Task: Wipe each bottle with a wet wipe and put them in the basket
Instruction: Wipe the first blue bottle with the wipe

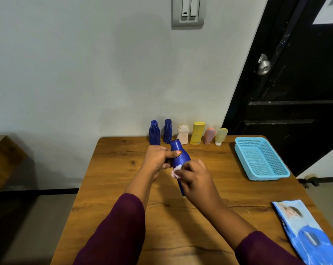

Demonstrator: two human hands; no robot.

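My left hand (158, 159) grips a blue bottle (179, 155) near its neck and holds it tilted above the wooden table (123, 188). My right hand (195, 180) pinches a white wet wipe (176, 172) against the bottle's side and covers its lower part. Along the table's far edge stand two more blue bottles (154, 133) (167, 131), a whitish bottle (183, 134), a yellow bottle (197, 133), a pink tube (209, 136) and a pale yellow tube (220, 136). A light blue mesh basket (242, 159) sits at the right, with nothing in it.
A blue wet wipe pack (305, 232) lies at the table's near right corner. A black door (295, 92) stands behind the basket. A wooden piece of furniture (3, 159) is at the far left. The wall rises right behind the bottles.
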